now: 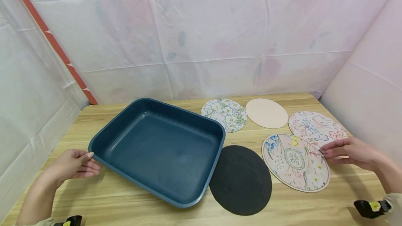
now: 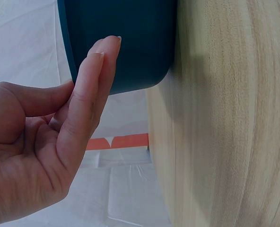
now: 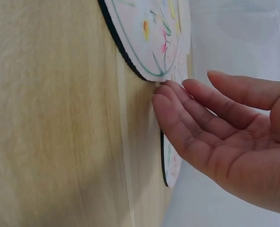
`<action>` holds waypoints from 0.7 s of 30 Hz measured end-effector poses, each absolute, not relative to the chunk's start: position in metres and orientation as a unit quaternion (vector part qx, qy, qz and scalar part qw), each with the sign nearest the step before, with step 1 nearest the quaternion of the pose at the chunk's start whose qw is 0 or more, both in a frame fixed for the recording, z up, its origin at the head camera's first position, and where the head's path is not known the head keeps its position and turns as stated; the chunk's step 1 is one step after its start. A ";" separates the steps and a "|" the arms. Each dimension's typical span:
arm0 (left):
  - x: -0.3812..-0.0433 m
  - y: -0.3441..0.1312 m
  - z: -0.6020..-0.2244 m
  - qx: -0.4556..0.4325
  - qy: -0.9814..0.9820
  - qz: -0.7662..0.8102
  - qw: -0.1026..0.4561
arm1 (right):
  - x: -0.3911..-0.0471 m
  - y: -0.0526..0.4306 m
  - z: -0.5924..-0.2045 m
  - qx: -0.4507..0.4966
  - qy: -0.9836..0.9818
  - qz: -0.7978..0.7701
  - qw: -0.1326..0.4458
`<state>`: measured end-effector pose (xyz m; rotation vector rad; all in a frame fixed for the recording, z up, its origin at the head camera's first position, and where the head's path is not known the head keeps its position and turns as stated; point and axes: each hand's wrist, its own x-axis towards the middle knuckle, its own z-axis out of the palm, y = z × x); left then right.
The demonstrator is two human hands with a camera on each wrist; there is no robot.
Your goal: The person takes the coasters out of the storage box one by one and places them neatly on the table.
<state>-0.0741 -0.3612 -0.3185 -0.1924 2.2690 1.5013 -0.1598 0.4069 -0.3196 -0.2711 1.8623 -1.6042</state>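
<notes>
A deep dark blue rectangular tray (image 1: 157, 156) stands at an angle on the wooden table, nothing inside it. At its near left corner my left hand (image 1: 73, 163) pinches the rim, the thumb at the top edge and the fingers along the outer wall (image 2: 140, 52). On the right, my right hand (image 1: 355, 152) has its palm up and fingers loosely bent. Its fingertips (image 3: 164, 105) are right at the edge of a round pink floral mat (image 1: 295, 180) with a dark backing. Beyond it lies another printed mat (image 1: 309, 121), partly overlapped by the floral one.
A plain black round mat (image 1: 240, 180) lies right of the tray, its edge against the tray's side in this view. Farther back are a white-flowered mat (image 1: 229, 112) and a plain beige mat (image 1: 267, 113). Cloth walls (image 1: 213, 37) enclose the table (image 1: 132, 203) behind and on both sides.
</notes>
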 end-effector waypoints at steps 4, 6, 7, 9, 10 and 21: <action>-0.074 -0.361 -0.318 -0.073 0.815 0.537 0.205 | -0.167 0.406 -0.321 -0.128 0.684 -0.637 0.331; -0.074 -0.361 -0.318 -0.073 0.815 0.537 0.206 | -0.169 0.406 -0.322 -0.131 0.678 -0.644 0.329; -0.074 -0.361 -0.318 -0.073 0.814 0.538 0.206 | -0.169 0.406 -0.322 -0.132 0.678 -0.645 0.326; -0.074 -0.361 -0.318 -0.073 0.814 0.538 0.206 | -0.169 0.404 -0.321 -0.130 0.681 -0.646 0.320; -0.074 -0.361 -0.318 -0.073 0.814 0.538 0.207 | -0.170 0.404 -0.321 -0.130 0.680 -0.648 0.319; -0.075 -0.360 -0.317 -0.071 0.815 0.535 0.210 | -0.169 0.406 -0.325 -0.084 0.691 -0.638 0.329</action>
